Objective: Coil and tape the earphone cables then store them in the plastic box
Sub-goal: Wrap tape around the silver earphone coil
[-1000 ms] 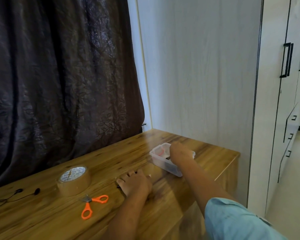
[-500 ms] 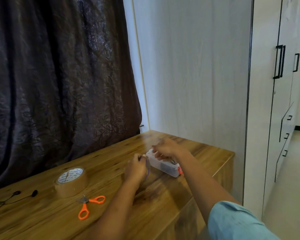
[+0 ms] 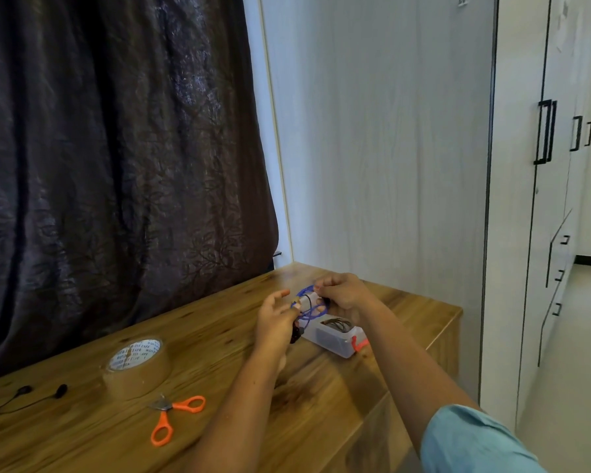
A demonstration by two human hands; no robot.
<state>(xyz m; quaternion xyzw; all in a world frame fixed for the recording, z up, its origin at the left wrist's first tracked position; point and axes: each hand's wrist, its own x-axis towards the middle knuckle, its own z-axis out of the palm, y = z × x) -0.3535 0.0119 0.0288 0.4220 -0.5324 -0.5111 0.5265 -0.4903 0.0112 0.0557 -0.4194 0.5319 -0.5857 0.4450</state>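
A coiled blue earphone cable (image 3: 308, 307) hangs between my two hands, just above the clear plastic box (image 3: 335, 337). My left hand (image 3: 276, 320) pinches the coil at its left side, where a bit of tan tape shows. My right hand (image 3: 343, 292) holds the coil from the right with curled fingers. Inside the box lies a dark coiled cable (image 3: 336, 324), and a red latch sits at the box's near end. A black earphone pair (image 3: 41, 392) lies loose at the table's far left, with its cable running off the edge of view.
A roll of brown tape (image 3: 136, 367) stands on the wooden table (image 3: 321, 404), with orange-handled scissors (image 3: 174, 416) in front of it. A dark curtain hangs behind, a pale wall stands right of the box, and the table's edge drops off near a wardrobe.
My left hand rose from the tabletop to the box. Both hands have come together and now hold the blue coil above the box. The view has shifted slightly.
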